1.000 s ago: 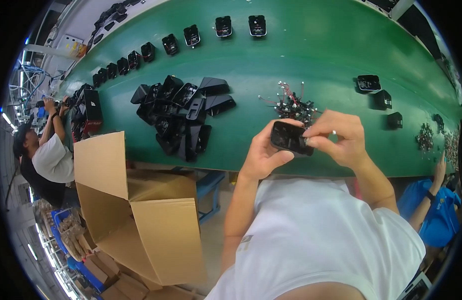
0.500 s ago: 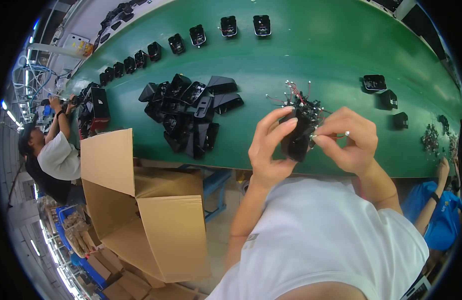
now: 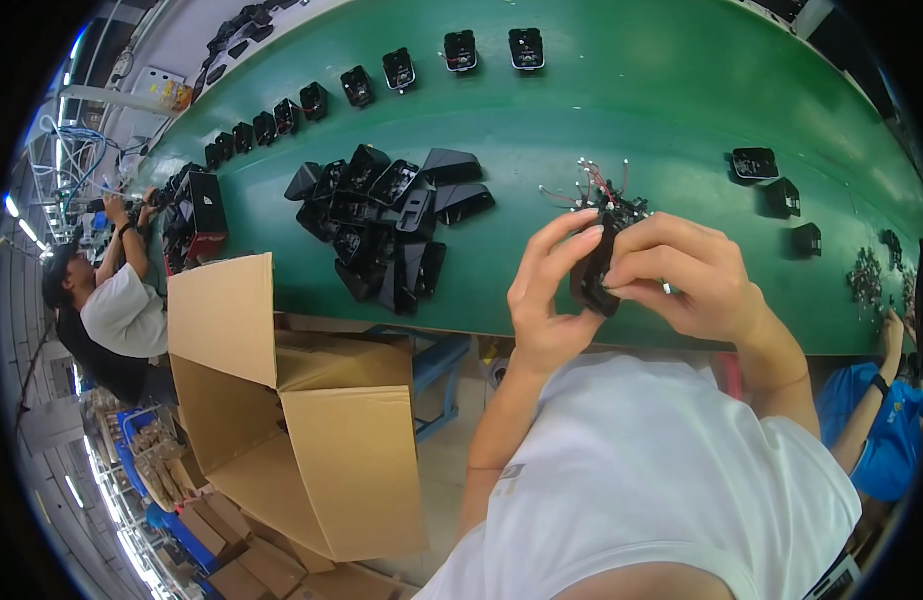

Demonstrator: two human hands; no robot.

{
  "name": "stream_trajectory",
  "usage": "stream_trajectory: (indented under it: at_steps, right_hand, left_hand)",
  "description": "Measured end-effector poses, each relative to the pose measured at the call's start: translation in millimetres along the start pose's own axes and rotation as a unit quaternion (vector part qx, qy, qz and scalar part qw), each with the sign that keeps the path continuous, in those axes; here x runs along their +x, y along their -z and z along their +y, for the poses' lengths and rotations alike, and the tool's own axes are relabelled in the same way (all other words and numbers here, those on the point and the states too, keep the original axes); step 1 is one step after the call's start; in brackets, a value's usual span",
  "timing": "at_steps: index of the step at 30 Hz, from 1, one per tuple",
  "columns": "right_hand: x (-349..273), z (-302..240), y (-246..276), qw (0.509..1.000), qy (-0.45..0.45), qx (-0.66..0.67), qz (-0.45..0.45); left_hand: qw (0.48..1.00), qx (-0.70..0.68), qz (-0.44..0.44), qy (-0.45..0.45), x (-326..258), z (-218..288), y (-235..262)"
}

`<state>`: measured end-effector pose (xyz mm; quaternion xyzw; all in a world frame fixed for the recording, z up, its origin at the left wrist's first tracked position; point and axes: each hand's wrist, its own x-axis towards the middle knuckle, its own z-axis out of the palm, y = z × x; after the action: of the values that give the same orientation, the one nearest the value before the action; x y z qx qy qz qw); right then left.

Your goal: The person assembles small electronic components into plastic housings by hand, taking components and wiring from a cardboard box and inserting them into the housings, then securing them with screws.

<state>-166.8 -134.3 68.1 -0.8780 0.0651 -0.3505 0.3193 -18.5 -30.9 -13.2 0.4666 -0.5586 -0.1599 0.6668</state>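
Both hands meet just right of the frame's centre, over the near edge of the green table (image 3: 681, 110). Between them is a small black plastic housing (image 3: 591, 272), held in the air rather than resting on anything. The left hand (image 3: 549, 300) cups it from the left with the fingers extended up along its side and the thumb beneath. The right hand (image 3: 693, 275) curls over it from the right, its fingertips pinching the upper edge.

This looks like the handling stage of an assembly or check: the part is picked up and is being turned or fitted by fingertip. A bundle of thin red and pale wires (image 3: 599, 190) lies on the table directly above the hands, touching or just behind the housing's top; whether they are joined cannot be told. The next move would call for a steady pinch from the right hand while the left keeps the part from rotating.

The housing stands nearly edge-on to the camera, its long axis running from upper right to lower left, the upper end pointing toward the wires.

A heap of similar black housings (image 3: 386, 215) lies left of centre, a spaced row of them (image 3: 381, 75) runs along the far edge, and an open cardboard box (image 3: 301, 420) stands at lower left.
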Motion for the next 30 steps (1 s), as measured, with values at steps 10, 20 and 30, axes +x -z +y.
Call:
stream_trajectory:
  at_steps: [10, 20, 30]
  right_hand:
    - [-2.9, 6.6, -9.6, 0.998, -0.015, 0.044, 0.042]
    - [-16.8, 4.1, -16.2, 0.976, -0.146, 0.131, 0.089]
    - [-19.3, -11.6, -18.8, 0.99, -0.049, 0.026, 0.128]
  left_hand:
    - [0.996, 0.062, 0.055, -0.018, 1.4, 8.8, -7.6]
    - [0.996, 0.075, 0.043, 0.007, 8.2, 8.2, -9.2]
    - [0.994, 0.074, 0.062, -0.06, 2.2, 3.1, -13.1]
